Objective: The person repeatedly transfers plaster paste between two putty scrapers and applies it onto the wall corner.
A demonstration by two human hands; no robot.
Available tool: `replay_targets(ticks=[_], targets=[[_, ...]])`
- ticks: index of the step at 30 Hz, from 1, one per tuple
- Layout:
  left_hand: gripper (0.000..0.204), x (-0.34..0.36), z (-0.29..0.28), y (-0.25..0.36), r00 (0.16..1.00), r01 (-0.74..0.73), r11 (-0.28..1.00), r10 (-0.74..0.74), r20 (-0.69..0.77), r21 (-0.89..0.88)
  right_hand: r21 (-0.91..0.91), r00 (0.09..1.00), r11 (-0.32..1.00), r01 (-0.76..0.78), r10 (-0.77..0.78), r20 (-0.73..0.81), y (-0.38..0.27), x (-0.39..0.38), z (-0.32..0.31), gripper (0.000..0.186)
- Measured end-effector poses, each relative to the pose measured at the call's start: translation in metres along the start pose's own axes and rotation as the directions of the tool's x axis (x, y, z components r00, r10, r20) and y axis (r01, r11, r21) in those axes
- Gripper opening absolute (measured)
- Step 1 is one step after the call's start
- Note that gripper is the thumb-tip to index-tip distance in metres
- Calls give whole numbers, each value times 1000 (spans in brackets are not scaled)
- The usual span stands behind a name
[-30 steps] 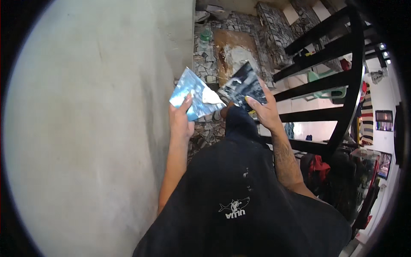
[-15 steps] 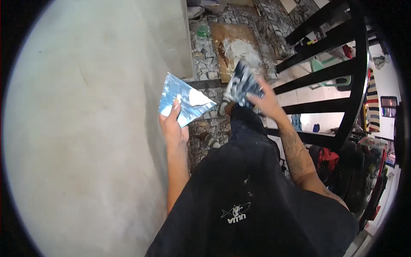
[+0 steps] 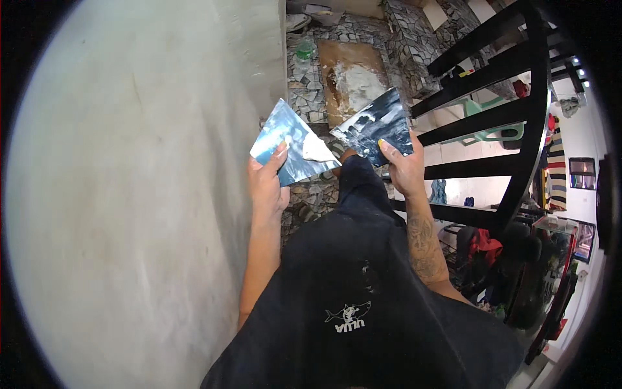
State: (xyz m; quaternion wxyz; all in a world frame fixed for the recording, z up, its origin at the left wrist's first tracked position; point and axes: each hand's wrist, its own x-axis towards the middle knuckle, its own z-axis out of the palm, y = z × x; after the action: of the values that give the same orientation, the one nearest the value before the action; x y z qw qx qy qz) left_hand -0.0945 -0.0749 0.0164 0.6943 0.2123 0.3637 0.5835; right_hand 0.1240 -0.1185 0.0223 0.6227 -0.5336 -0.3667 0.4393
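Observation:
My left hand (image 3: 265, 185) holds a flat blue and white piece (image 3: 290, 141) by its lower edge, thumb on its face. My right hand (image 3: 403, 170) holds a darker blue-black piece with white streaks (image 3: 374, 124), thumb pressed on its lower right corner. The two pieces are side by side in front of my chest, tilted, with a small gap between them. I am wearing a black shirt (image 3: 363, 311) and dark trousers.
A pale plastered wall (image 3: 129, 194) fills the left. Below lies a stone-patterned floor (image 3: 311, 97) with a brown board smeared white (image 3: 353, 78) and a green bottle (image 3: 304, 50). A black metal stair railing (image 3: 512, 117) rises on the right, with clutter beneath.
My right hand has brought the dark piece back up flat beside the blue one; half a second ago it was turned edge-on and blurred. My left hand rose slightly.

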Motion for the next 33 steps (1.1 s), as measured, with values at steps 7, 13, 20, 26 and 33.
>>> replay_targets(ticks=[7, 13, 20, 26, 33], targets=[[31, -6, 21, -38, 999, 49, 998, -48, 22, -49, -170, 993, 979, 108, -100, 55, -34, 20, -36, 33], [36, -30, 54, -53, 996, 87, 988, -84, 29, -129, -252, 992, 962, 101, -78, 101, -68, 20, -71, 31], [33, -33, 50, -41, 983, 185, 966, -181, 34, -179, -165, 958, 944, 287, -278, 75, -70, -3, -63, 29], [43, -37, 36, -35, 900, 403, 906, -367, 233, -127, 224, 709, 733, 642, -679, 191, -75, -3, -50, 9], [46, -64, 52, -9, 835, 517, 847, -468, 290, -122, 60, 570, 624, 779, -745, 347, -69, 13, -52, 8]])
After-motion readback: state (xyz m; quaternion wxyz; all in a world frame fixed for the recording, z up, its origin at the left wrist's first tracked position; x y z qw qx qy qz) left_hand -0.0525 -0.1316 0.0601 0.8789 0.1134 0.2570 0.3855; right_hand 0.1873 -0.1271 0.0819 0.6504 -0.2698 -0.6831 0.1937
